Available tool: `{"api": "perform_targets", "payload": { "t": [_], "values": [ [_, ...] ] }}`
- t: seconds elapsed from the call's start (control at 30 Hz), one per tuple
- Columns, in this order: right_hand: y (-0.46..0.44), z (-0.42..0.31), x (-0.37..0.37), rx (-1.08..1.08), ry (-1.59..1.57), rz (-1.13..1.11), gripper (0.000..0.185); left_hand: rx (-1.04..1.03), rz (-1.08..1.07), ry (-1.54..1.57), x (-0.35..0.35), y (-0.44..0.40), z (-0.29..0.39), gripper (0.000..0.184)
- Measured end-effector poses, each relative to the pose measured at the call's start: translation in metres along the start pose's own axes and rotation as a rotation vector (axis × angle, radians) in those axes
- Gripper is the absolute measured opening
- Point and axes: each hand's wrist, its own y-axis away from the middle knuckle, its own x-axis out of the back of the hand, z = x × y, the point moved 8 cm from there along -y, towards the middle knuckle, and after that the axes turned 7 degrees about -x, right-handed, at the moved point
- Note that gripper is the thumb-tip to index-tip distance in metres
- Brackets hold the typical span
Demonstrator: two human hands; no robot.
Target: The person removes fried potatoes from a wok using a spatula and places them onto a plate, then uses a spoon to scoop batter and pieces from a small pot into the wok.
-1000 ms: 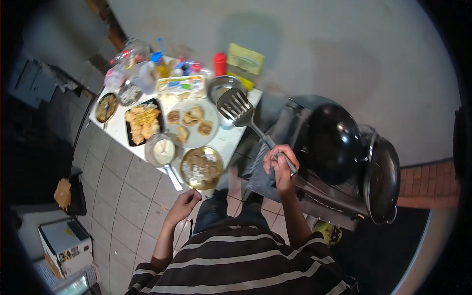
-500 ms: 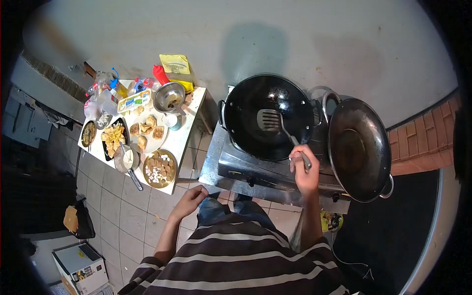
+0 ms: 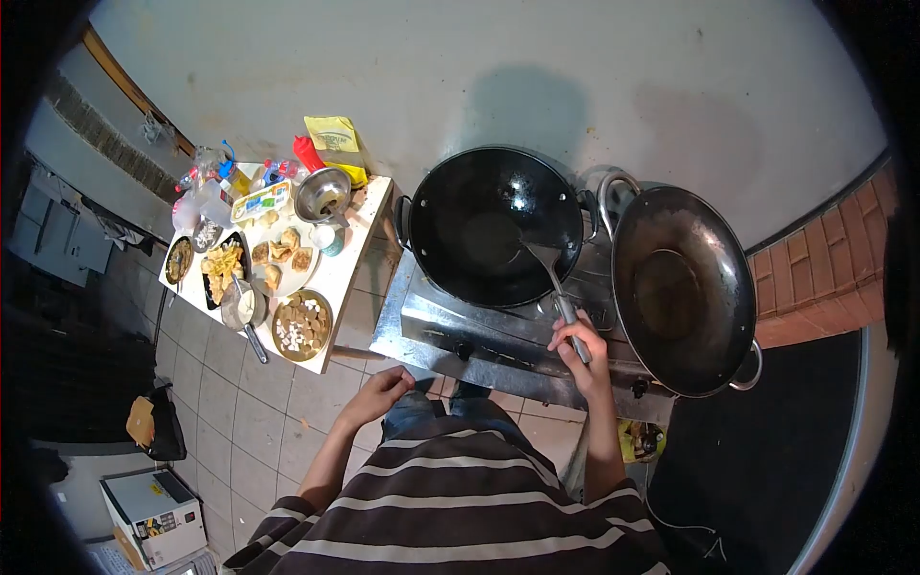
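Observation:
My right hand (image 3: 583,353) is closed round the grey handle of a slotted spatula (image 3: 559,287). The spatula's head rests inside the near right part of a black wok (image 3: 470,240), whose dark inside shines with a wet-looking gloss. That wok sits on a metal gas stove (image 3: 431,326). In front of my body, off the stove's near left edge, my left hand (image 3: 381,395) hangs with its fingers curled in and nothing visible in them.
A second, browned wok (image 3: 685,278) leans tilted on the stove's right side. The white table (image 3: 350,254) at left bears a plate of browned pieces (image 3: 283,257), a black tray of fried food (image 3: 223,271), a bowl of cut pieces (image 3: 302,324), a metal bowl (image 3: 323,195) and bottles.
My right hand has drawn the spatula toward me and to the right side of the wok, its head turned more edge-on. The view has shifted slightly; my left hand stays about the same.

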Motion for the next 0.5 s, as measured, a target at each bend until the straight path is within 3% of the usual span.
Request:
{"api": "perform_targets", "payload": {
  "t": [0.5],
  "values": [
    [0.016, 0.029, 0.009, -0.103, -0.189, -0.089, 0.009, -0.035, -0.025, -0.014, -0.019, -0.002, 0.014, 0.018]
  ]
}}
